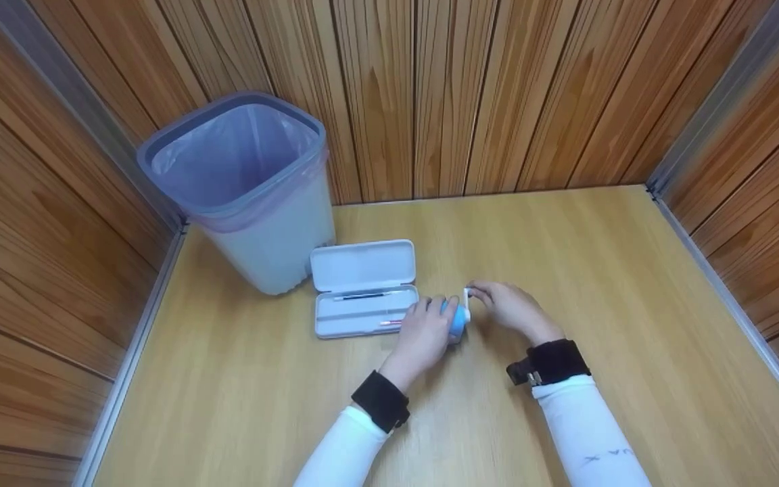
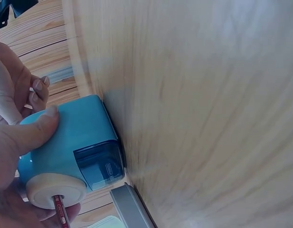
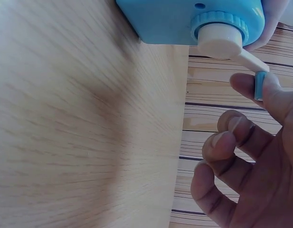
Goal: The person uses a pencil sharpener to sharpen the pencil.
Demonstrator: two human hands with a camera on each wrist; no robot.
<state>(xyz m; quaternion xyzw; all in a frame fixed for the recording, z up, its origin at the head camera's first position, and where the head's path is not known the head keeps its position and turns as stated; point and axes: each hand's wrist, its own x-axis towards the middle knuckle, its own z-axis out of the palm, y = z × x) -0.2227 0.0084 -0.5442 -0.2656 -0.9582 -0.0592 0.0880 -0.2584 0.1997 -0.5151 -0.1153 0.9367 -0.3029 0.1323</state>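
Note:
A blue crank pencil sharpener (image 2: 84, 123) rests on the table, gripped from above by my left hand (image 1: 425, 331). Its dark see-through shavings drawer (image 2: 99, 164) shows in the left wrist view. A red pencil (image 2: 61, 211) sticks out of the round white holder at its front, pointing left over the pencil case. With thumb and forefinger, my right hand (image 1: 512, 308) pinches the small blue knob (image 3: 260, 86) at the end of the white crank arm (image 3: 250, 60). The other right fingers are bent and hold nothing.
An open grey pencil case (image 1: 362, 266) lies just left of the sharpener, with a dark pen or pencil (image 1: 362, 295) inside. Behind it on the left stands a lined waste bin (image 1: 274, 237). Wood-panelled walls (image 1: 443, 101) bound the table at the back and both sides.

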